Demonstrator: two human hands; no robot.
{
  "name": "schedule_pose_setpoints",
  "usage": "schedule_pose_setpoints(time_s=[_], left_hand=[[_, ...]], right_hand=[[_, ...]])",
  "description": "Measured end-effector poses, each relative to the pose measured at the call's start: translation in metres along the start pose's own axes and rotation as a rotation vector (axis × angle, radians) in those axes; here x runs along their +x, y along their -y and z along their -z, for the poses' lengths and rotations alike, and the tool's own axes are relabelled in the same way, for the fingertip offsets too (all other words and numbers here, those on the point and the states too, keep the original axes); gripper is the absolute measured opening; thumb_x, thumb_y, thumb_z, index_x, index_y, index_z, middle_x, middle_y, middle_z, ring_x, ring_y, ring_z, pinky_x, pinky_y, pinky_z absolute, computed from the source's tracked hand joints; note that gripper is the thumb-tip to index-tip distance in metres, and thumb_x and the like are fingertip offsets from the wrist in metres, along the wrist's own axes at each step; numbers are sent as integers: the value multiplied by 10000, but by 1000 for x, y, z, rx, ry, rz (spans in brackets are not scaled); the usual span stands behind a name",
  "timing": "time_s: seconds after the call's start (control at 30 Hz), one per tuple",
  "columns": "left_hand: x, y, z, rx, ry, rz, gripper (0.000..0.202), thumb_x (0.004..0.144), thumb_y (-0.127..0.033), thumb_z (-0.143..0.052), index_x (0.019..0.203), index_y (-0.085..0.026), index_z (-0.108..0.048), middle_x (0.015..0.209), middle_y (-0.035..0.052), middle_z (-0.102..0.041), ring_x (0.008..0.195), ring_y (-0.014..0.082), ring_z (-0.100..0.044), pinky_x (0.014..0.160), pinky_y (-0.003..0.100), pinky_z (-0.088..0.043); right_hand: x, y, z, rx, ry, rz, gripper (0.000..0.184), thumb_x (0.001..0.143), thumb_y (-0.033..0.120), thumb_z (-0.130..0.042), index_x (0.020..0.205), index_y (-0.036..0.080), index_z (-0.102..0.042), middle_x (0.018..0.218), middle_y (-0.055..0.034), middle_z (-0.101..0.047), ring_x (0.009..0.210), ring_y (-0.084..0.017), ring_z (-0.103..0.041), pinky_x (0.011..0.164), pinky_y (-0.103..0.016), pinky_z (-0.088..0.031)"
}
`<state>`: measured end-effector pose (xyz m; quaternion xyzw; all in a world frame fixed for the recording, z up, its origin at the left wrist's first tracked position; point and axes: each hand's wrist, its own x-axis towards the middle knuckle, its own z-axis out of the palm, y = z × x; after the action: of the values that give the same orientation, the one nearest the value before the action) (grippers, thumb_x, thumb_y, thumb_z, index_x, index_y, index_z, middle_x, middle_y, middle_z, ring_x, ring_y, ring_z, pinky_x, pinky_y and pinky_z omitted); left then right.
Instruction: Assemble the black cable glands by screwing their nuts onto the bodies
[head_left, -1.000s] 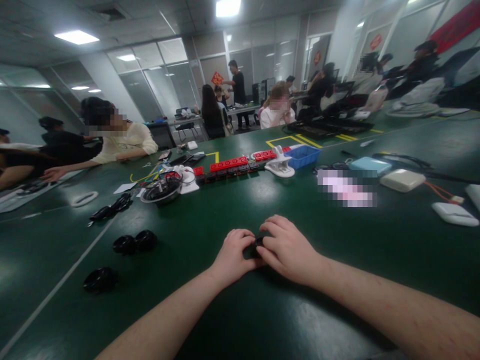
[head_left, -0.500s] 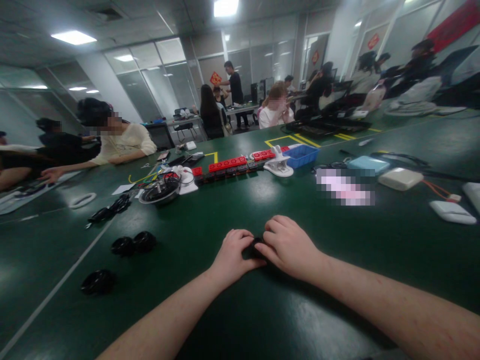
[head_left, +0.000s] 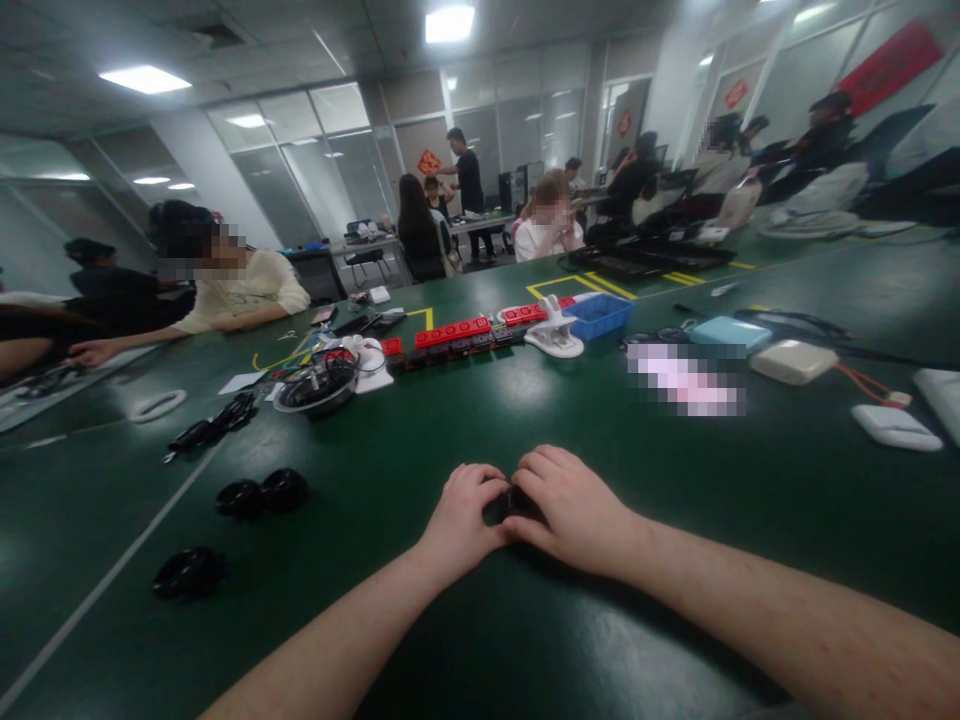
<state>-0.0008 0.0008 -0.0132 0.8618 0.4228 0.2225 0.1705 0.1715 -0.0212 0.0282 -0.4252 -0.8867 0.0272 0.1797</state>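
My left hand point(head_left: 461, 515) and my right hand point(head_left: 574, 510) rest together on the dark green table point(head_left: 675, 480), fingers curled round a small black object point(head_left: 516, 500). Only a sliver of that object shows between the fingertips, so I cannot name it. Both hands are closed on it, knuckles up.
Black round parts point(head_left: 251, 495) and another point(head_left: 187, 572) lie to the left. Farther back are a bowl of cables point(head_left: 319, 385), a row of red blocks point(head_left: 450, 335), a blue basket point(head_left: 600, 315) and white boxes point(head_left: 795, 362). Several people sit at the tables behind.
The hands stay clasped on the small black object. The view has tipped slightly, so hands sit a little lower in the picture.
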Motion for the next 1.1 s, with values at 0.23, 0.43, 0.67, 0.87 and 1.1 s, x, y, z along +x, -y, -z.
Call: schedule_pose_setpoints(time_s=[0.23,0.43,0.67,0.87,1.1], left_hand=[[0,-3,2,-5,6,5,247,652,-227,-691,886,-198,-619,973,45,-551,932,232,-485,859,388,-400],[0,-3,2,-13,16,16,227,648,-220,-686,863,-200,-613,975,41,-549,936,234,-482,858,391,-395],[1,-2,2,-36,21,23,240,643,-207,-702,872,-213,-627,987,34,-552,954,234,-476,864,392,-389],[1,-1,0,-39,1,9,217,650,-214,-712,852,-200,-635,970,36,-561,941,229,-485,863,381,-389],[0,0,1,-39,-8,11,238,650,-194,-705,872,-180,-620,972,46,-562,956,230,-479,868,382,-385]], right_hand=[[-1,3,0,21,13,-60,206,754,324,-589,855,145,-586,842,-77,-544,824,-213,-483,739,-364,-428],[-3,3,-2,115,-28,-32,223,726,261,-618,918,155,-575,958,-83,-536,902,-214,-470,799,-372,-421],[-3,0,0,229,2,43,248,777,287,-571,1006,190,-576,1084,-96,-498,1045,-232,-420,891,-418,-364],[-4,4,-1,227,17,110,171,781,342,-564,784,176,-607,1123,-80,-487,1118,-237,-379,986,-457,-260],[-7,6,0,91,-7,130,234,811,320,-518,698,190,-676,1155,-61,-524,1169,-264,-365,1035,-514,-123]])
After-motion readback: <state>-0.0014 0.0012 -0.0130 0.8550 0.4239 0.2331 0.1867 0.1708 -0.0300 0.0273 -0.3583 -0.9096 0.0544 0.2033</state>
